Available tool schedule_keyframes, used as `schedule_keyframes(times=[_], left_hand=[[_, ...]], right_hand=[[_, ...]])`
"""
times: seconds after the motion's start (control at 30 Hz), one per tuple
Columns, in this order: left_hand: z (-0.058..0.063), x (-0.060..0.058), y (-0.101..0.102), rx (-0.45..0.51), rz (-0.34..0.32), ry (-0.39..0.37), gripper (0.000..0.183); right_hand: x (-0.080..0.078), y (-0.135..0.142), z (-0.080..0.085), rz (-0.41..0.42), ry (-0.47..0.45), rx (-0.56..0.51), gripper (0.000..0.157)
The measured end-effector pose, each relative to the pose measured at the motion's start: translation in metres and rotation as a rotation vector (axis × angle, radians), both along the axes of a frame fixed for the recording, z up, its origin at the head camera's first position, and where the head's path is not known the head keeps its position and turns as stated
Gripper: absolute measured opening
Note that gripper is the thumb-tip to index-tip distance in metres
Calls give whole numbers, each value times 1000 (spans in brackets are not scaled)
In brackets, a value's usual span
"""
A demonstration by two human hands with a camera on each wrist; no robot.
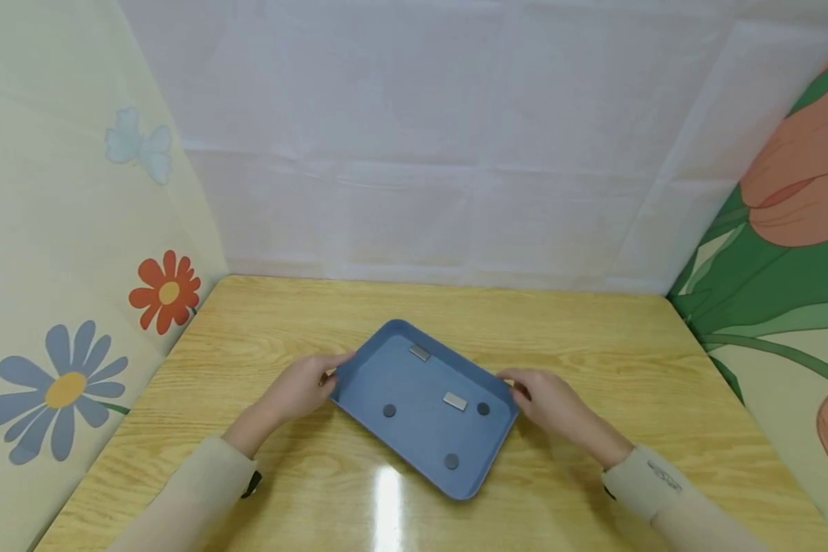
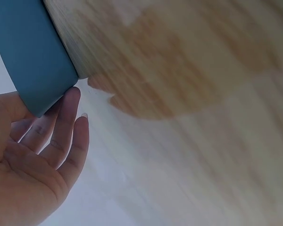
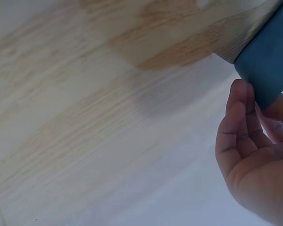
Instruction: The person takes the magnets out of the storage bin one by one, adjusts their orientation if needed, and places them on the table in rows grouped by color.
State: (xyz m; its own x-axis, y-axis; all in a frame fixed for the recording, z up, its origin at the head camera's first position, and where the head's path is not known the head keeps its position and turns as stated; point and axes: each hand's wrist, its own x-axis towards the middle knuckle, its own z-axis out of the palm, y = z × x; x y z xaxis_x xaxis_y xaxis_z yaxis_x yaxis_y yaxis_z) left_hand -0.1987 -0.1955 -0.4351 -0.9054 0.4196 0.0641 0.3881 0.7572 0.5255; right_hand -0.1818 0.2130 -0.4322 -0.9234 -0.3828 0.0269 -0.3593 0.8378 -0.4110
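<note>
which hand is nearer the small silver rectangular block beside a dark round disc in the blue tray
Right. The right hand grips the blue tray near its right corner, just beyond the dark disc beside the silver block; the left hand holds the opposite corner, farther off.

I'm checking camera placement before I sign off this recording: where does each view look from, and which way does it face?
Head: worn on the head, facing forward and down at the blue tray and wood-grain tabletop; the left hand, right hand and light sleeves show.
Left wrist: worn there, facing the tray's edge; the left fingers and palm show.
Right wrist: worn there, facing the tray's edge; the right fingers and palm show.
Shared: both wrist views show the tray and tabletop.
</note>
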Motion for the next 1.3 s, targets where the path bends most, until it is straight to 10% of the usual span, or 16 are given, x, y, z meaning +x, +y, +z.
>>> schedule_keyframes(times=[1.3], left_hand=[[-1, 9, 0, 9, 63, -16, 55]], right_hand=[[-35, -8, 1, 15, 18, 10, 32]])
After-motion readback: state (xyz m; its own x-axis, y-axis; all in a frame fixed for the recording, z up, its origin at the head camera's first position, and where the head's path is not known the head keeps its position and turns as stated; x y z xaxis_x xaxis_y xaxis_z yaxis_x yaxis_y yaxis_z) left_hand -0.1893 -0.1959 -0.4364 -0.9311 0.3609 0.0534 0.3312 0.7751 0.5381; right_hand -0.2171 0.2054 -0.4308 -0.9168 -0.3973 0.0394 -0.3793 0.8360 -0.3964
